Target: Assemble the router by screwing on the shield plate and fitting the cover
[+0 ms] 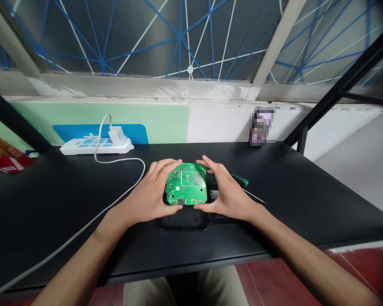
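Between my two hands is a green circuit board (187,183), its face turned toward me. My left hand (150,191) grips its left side, thumb along the bottom edge and fingers at the top. On the other side my right hand (228,189) pinches the right edge the same way. Below the board lies a black plastic shell (184,220) on the table. A second dark part (214,195) sits partly hidden behind my right hand. Beyond that hand, a screwdriver with a green and black handle (241,180) shows, its thin metal shaft pointing right.
A white power strip (83,146) with a plugged-in charger (116,136) stands at the back left. Its white cable (115,203) runs across the black table (290,191) left of my arm. A blurred phone-like object (261,126) leans on the wall. A red packet (9,155) lies far left.
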The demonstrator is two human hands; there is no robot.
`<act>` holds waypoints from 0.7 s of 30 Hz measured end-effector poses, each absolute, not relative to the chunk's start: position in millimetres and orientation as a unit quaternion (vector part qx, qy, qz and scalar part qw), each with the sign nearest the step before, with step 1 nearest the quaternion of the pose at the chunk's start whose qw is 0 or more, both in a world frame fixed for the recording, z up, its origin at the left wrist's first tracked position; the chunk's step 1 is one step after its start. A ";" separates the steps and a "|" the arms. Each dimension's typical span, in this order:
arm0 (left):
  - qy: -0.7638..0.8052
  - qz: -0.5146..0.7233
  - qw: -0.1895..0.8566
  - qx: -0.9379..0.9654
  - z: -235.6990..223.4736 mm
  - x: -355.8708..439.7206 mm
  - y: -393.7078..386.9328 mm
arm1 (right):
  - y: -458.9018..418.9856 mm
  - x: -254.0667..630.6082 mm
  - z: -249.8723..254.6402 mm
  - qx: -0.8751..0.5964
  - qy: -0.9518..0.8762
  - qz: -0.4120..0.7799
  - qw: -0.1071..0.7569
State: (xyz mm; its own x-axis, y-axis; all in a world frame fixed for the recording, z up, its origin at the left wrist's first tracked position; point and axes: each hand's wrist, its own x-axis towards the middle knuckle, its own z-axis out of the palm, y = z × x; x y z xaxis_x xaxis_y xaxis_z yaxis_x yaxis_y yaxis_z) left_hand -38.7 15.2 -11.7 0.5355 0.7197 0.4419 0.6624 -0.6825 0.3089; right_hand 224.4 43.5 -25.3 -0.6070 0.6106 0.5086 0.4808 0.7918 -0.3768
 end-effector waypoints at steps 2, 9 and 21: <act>0.396 0.274 0.053 0.875 -10.6 -38.4 14.7 | 43.1 224.4 -25.2 -0.308 -0.890 0.103 0.319; 0.397 0.280 0.056 0.872 -9.0 -38.2 13.5 | 42.3 223.9 -24.1 -0.309 -0.889 0.106 0.323; 0.398 0.265 0.044 0.877 -10.3 -38.5 15.2 | 40.8 223.8 -26.0 -0.320 -0.881 0.112 0.329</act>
State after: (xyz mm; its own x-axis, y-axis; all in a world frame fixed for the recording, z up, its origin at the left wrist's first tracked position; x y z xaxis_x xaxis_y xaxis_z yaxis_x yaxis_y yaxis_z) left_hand -38.5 15.2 -10.3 0.5430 0.7213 0.4300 0.6751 -0.6795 0.2872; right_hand 223.8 40.8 -26.0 -0.5786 0.6387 0.5072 0.4910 0.7693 -0.4087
